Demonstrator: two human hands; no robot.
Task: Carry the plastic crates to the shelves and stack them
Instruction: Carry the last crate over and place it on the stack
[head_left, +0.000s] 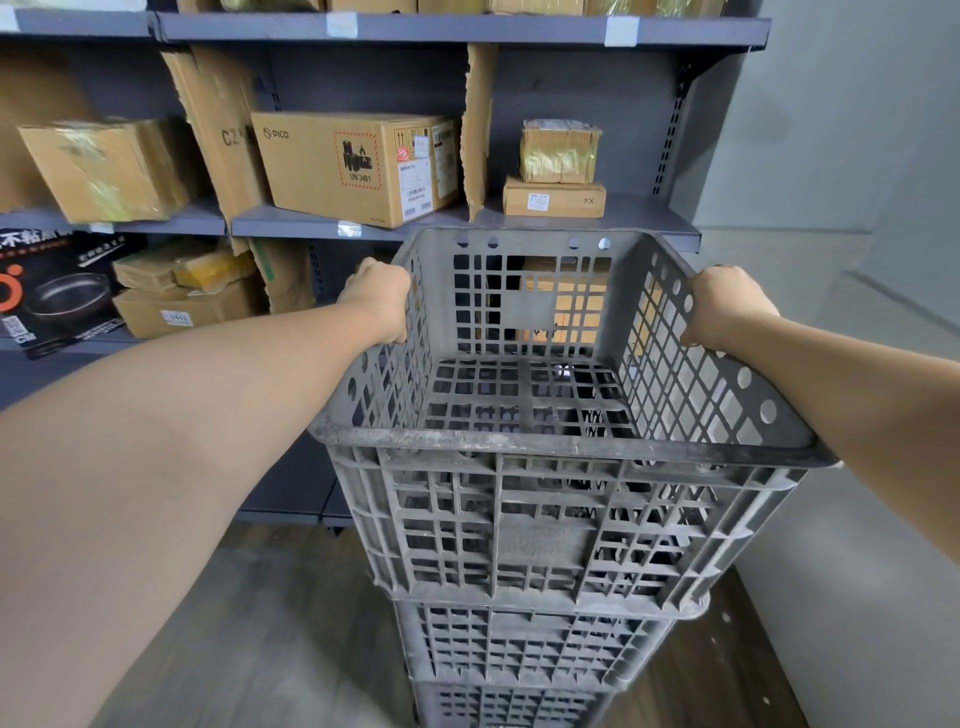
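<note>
A grey slotted plastic crate (550, 519) sits on top of a stack of two more grey crates (524, 649) in front of the dark grey shelves (467, 223). The top crate is empty. My left hand (382, 301) grips its left rim, fingers curled over the edge. My right hand (722, 304) grips the right rim the same way. Both arms reach forward from the bottom corners of the view. The bottom of the stack is cut off by the frame edge.
The shelves hold cardboard boxes: a large PICO box (353, 166), two small stacked boxes (558, 171), a taped box (104, 166) and a black pan carton (57, 296). A pale wall (857, 156) stands close on the right. The floor (249, 623) is dark wood.
</note>
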